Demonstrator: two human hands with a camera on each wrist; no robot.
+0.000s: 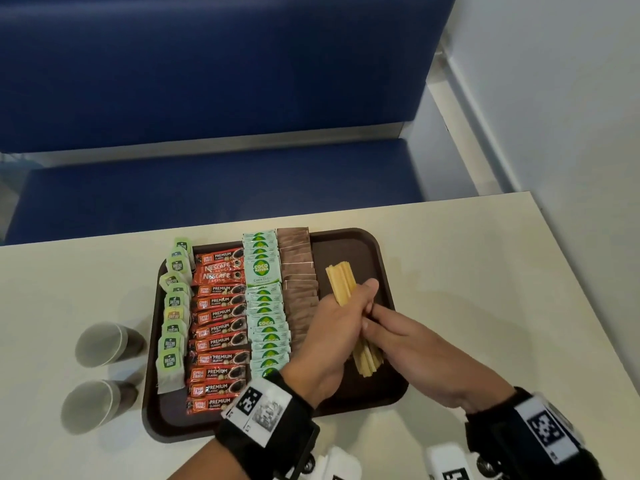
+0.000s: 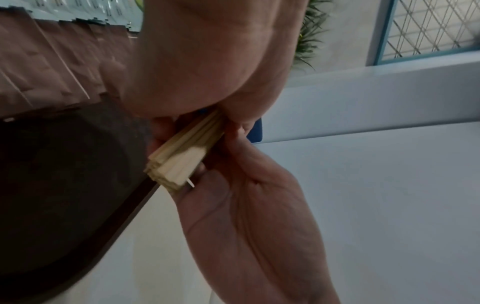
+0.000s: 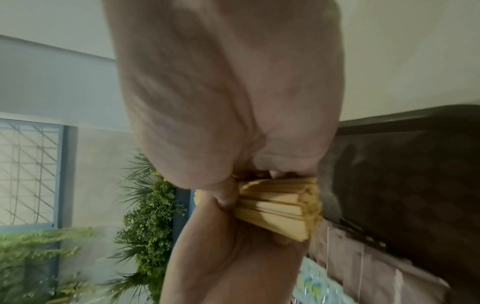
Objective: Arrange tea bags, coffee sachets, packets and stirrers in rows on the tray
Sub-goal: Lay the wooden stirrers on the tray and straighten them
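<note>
A bundle of pale wooden stirrers (image 1: 341,282) is held over the bare right part of the dark brown tray (image 1: 349,251). My left hand (image 1: 341,317) grips its middle from the left. My right hand (image 1: 384,323) holds it from the right, just below. The tray carries rows of green tea bags (image 1: 175,317), red coffee sachets (image 1: 218,327), green-and-white sugar packets (image 1: 266,306) and brown packets (image 1: 299,271). In the left wrist view the stirrers (image 2: 182,156) sit between both palms. The right wrist view shows the stirrers (image 3: 280,207) fanned between the hands.
Two paper cups (image 1: 107,344) (image 1: 97,407) lie on their sides on the cream table (image 1: 485,271), left of the tray. A blue bench (image 1: 207,98) stands behind the table's far edge. The table's right edge runs close to a white wall.
</note>
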